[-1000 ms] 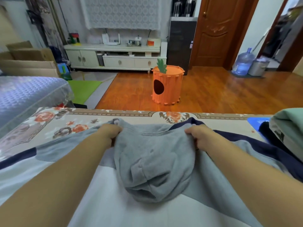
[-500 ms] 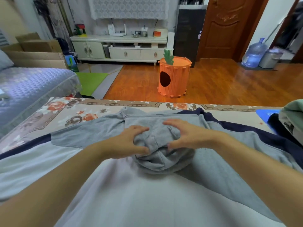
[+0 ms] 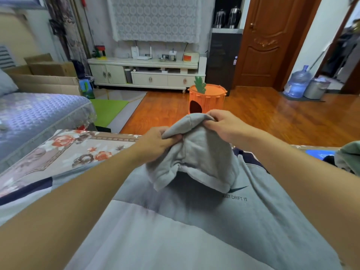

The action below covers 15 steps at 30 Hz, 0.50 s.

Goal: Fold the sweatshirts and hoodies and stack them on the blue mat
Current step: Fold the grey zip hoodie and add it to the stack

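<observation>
The pale grey cotton hoodie runs off the bottom edge, so its hem is out of sight, and its left sleeve leaves the frame at the left. Its raised hood covers the neckline and the start of the chest lettering. The fingertips of the left hand and right hand are buried in the hood's folds. At the right edge only a sliver of the blue mat shows, and the green folded garment on it is cut off. Forearms hide much of the floral-covered worktop.
</observation>
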Each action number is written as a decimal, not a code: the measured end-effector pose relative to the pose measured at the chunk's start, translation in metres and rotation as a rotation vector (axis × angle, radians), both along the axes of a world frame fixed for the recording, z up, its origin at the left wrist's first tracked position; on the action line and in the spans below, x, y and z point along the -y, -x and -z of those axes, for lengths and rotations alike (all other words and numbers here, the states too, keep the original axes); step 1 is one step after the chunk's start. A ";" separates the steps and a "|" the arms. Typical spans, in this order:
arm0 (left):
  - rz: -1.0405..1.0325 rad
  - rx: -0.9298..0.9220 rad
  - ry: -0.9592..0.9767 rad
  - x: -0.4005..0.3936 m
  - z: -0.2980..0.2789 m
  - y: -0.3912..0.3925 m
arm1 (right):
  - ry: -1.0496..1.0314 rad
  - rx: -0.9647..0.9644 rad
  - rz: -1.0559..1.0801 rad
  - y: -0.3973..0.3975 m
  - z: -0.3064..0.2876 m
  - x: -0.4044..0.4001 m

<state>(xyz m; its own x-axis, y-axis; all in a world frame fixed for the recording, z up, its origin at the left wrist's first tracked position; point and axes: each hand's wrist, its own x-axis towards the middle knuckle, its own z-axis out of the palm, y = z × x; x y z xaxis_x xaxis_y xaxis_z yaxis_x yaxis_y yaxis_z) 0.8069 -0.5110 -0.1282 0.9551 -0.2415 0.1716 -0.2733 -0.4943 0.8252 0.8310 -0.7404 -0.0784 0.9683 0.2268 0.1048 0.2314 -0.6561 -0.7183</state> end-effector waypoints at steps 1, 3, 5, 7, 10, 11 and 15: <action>0.002 0.012 -0.041 0.000 -0.006 -0.006 | -0.062 0.046 0.034 -0.004 0.000 0.001; -0.006 -0.003 -0.098 0.001 -0.011 -0.013 | -0.181 0.053 0.067 -0.004 0.011 0.004; -0.022 -0.033 -0.104 0.003 -0.002 -0.018 | -0.037 -0.051 0.008 0.002 0.040 0.008; -0.010 -0.046 -0.162 0.000 0.011 -0.023 | 0.182 -0.051 0.028 -0.003 0.074 0.014; 0.126 -0.199 -0.387 -0.006 0.005 -0.025 | 0.089 0.087 0.241 -0.016 0.073 0.019; 0.147 -0.244 -0.477 -0.009 -0.001 -0.025 | 0.075 0.145 0.276 -0.017 0.064 0.018; 0.057 -0.137 -0.756 -0.020 -0.023 -0.030 | 0.113 0.246 0.274 -0.010 0.039 0.013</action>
